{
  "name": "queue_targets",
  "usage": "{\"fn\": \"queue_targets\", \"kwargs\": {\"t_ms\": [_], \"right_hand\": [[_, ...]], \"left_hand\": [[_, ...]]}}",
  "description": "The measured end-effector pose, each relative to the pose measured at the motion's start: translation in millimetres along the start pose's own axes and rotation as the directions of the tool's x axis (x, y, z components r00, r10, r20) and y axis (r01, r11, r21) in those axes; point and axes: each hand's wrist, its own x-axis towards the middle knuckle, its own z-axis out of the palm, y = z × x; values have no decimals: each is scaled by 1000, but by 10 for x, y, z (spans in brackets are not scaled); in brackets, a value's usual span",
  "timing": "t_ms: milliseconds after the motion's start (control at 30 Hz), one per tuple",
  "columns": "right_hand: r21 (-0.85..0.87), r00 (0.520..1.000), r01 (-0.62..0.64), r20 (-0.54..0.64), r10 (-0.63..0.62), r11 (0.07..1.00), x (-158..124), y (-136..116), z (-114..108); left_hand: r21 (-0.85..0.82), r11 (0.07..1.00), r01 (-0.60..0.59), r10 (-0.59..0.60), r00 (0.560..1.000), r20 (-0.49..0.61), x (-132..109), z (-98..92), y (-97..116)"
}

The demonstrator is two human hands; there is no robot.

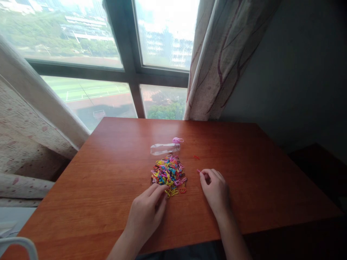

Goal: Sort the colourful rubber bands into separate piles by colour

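Note:
A heap of small colourful rubber bands (169, 174) lies in the middle of the wooden table (108, 173). My left hand (146, 212) rests at the heap's near edge, fingertips pressed together on the closest bands. My right hand (215, 189) lies to the right of the heap, thumb and forefinger pinched on a small pink band (199, 171). A single red band (196, 157) lies apart, further back. Behind the heap a clear plastic bottle (165, 148) lies on its side, with its pink cap (177, 139) next to its mouth.
Behind the table is a large window (130, 54) with curtains (222, 57) on both sides. A dark wall stands at the right. A white curved object (18, 245) shows at the lower left corner.

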Motion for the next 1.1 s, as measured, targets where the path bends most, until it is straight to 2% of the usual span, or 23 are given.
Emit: {"fn": "queue_targets", "kwargs": {"t_ms": [267, 600, 767, 933, 1100], "right_hand": [[17, 1000, 10, 8, -10, 1000, -11, 21, 12], [106, 1000, 0, -23, 3, 994, -52, 10, 12], [205, 996, 86, 10, -90, 975, -151, -112, 48], [220, 965, 216, 101, -242, 951, -256, -242, 85], [244, 966, 214, 94, -242, 946, -255, -248, 82]], "left_hand": [[-10, 1000, -7, 7, 1000, -20, 10, -9, 11], [7, 1000, 18, -17, 995, -101, -3, 9, -38], [33, 998, 54, -50, 993, -110, 11, 14, -52], [97, 994, 44, -38, 997, -64, 11, 12, -12], [198, 980, 37, -33, 999, -21, 16, 24, 11]]}}
